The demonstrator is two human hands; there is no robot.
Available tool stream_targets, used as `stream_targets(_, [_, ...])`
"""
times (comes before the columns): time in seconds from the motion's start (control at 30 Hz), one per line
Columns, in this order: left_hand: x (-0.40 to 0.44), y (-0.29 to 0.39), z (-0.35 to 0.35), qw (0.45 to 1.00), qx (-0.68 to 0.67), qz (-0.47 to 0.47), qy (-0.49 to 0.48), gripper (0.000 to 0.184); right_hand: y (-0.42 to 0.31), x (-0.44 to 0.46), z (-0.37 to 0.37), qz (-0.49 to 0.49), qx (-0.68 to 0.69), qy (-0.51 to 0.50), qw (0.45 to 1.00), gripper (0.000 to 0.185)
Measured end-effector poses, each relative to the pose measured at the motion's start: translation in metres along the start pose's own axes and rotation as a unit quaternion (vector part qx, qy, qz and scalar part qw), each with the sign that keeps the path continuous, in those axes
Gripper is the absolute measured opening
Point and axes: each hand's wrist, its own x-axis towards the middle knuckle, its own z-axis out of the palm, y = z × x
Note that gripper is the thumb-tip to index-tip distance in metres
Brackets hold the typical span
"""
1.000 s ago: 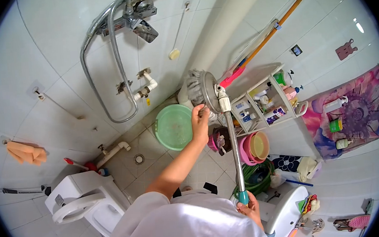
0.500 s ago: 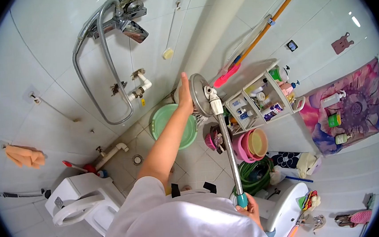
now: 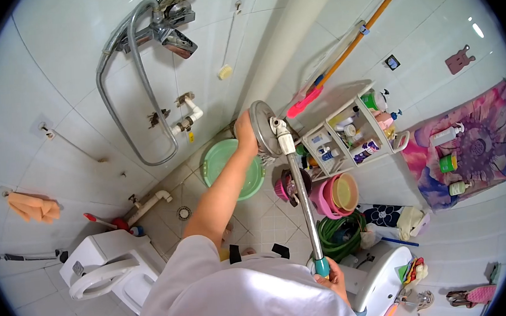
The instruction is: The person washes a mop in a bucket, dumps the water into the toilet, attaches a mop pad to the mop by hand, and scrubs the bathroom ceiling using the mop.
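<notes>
A mop with a metal handle [image 3: 305,204] and a round grey head plate [image 3: 264,128] is held up across the middle of the view. At its lower end, my right hand [image 3: 334,279] is wrapped round the handle by the teal collar [image 3: 322,266]. My left hand [image 3: 246,136] presses against the far side of the mop head, its fingers mostly hidden behind the plate. Some grey strands [image 3: 268,158] show beneath the plate. Below and left of the head, a green basin [image 3: 214,176] sits on the tiled floor.
A white shelf [image 3: 348,104] with bottles stands right of the mop, above pink tubs [image 3: 320,199] and a green hose [image 3: 331,244]. The sink [image 3: 382,284] is at lower right, the toilet [image 3: 110,270] at lower left. Shower fittings [image 3: 166,31] hang on the wall.
My left hand has gone from the mop's strands to the plate's back edge, its raised fingers now behind it. Most strands have passed out of sight. The view has shifted slightly.
</notes>
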Motion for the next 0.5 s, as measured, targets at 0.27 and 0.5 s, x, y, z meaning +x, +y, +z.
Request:
stream_targets(0.27, [-0.083,-0.043,-0.01,0.959,0.186,0.212,0.035,0.028,-0.012,0.001,0.0,0.066,0.066,-0.011,0.996,0.056])
stream_targets(0.5, [-0.038,0.036,0.014,0.997,0.048,-0.012,0.051,0.06,0.002,-0.014,-0.014,0.055,0.036,0.003,0.998,0.059])
